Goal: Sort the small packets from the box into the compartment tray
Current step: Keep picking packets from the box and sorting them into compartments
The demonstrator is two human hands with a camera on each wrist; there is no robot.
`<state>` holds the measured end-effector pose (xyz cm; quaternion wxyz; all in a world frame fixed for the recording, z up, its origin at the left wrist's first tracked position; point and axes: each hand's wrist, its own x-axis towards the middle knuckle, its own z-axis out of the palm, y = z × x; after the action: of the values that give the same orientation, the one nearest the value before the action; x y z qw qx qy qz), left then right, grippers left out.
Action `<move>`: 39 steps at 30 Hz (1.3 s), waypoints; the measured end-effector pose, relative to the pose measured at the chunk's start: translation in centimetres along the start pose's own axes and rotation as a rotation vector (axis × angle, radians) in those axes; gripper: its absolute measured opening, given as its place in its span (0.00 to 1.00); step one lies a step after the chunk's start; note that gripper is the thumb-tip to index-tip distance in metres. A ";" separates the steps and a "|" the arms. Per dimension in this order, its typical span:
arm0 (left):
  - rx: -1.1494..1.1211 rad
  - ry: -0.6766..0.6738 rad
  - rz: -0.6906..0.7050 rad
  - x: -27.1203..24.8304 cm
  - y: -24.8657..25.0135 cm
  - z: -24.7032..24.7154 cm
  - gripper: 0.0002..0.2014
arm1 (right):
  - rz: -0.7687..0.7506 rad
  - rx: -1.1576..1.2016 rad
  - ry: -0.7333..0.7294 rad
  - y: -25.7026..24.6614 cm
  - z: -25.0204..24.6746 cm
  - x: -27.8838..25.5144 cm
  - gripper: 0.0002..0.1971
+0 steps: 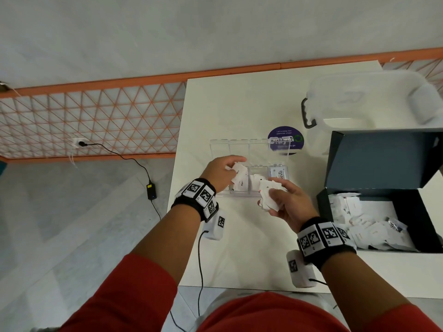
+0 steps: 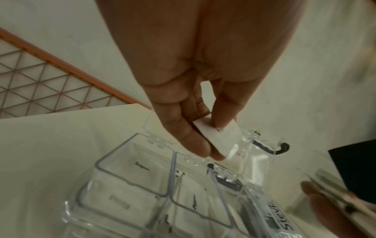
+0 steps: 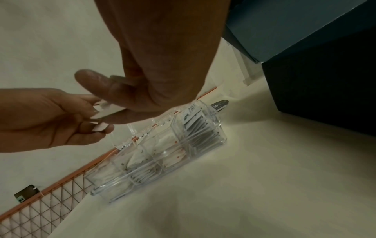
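Note:
A clear compartment tray [image 1: 242,193] stands on the white table with its lid hinged back. Its compartments hold white packets; the rightmost holds Stevia packets [image 1: 278,173]. My left hand [image 1: 233,171] hovers over the tray's left-middle compartments and pinches a white packet [image 2: 219,140] between thumb and fingers. My right hand [image 1: 271,195] grips a fanned stack of white packets [image 1: 269,200] just in front of the tray. In the right wrist view that stack [image 3: 109,109] lies between the two hands. The open dark box [image 1: 407,216] with several loose packets [image 1: 374,226] sits to the right.
The box's raised lid [image 1: 383,159] stands behind it. A translucent bin [image 1: 359,99] with a black handle sits at the back right, and a purple round sticker [image 1: 285,140] lies behind the tray. The table's left edge is close; a power adapter [image 1: 151,191] lies on the floor.

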<state>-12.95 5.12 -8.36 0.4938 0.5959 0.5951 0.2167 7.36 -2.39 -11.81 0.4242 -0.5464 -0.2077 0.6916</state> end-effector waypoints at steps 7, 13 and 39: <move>0.241 0.171 -0.024 1.5 -1.2 -0.3 0.09 | 0.014 -0.015 -0.023 -0.7 0.0 0.6 0.15; 0.416 0.137 -0.060 2.2 -1.9 1.4 0.09 | 0.018 -0.003 -0.021 -0.9 -0.4 0.8 0.16; 0.219 0.133 0.209 0.1 -1.1 1.5 0.05 | 0.081 0.039 -0.107 -1.1 -0.3 -0.4 0.26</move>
<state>-12.20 4.55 -9.93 0.3601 0.6892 0.5813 0.2396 8.07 -2.16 -10.85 0.3946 -0.5085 -0.1943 0.7403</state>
